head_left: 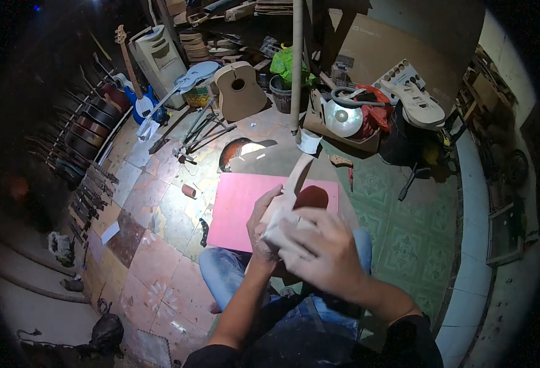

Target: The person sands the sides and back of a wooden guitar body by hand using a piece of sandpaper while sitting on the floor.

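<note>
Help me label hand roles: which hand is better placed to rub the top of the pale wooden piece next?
The right hand, probably: it is over the near end of the pale wooden piece, while the left hand holds its left side.

Two hands (325, 251), one held wooden piece (296, 181), one pink board (233, 208), one green bag (287, 64)
</note>
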Tool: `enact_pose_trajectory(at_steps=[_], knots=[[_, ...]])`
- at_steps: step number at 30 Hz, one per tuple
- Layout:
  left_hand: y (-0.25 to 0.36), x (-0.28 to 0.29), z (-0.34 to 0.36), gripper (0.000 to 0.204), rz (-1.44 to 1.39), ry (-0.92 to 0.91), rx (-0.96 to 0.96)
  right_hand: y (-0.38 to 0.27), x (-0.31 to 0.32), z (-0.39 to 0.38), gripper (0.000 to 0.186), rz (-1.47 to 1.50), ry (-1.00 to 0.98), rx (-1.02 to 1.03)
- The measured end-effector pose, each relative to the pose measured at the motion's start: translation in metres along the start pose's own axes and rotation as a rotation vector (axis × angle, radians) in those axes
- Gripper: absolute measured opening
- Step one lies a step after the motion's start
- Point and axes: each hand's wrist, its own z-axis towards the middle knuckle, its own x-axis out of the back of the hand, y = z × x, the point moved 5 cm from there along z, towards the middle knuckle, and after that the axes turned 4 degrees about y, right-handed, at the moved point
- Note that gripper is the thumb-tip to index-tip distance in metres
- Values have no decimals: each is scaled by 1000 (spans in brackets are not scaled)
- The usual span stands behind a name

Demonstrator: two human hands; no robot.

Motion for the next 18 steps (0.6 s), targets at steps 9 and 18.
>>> enact_pose_trajectory(at_steps=[9, 18], knots=[[24, -2, -8, 73, 68, -93, -205, 12, 8, -4, 40, 29, -8, -46], [7, -4, -10, 59, 174, -44, -158, 29, 9, 11, 43, -233, 13, 66]])
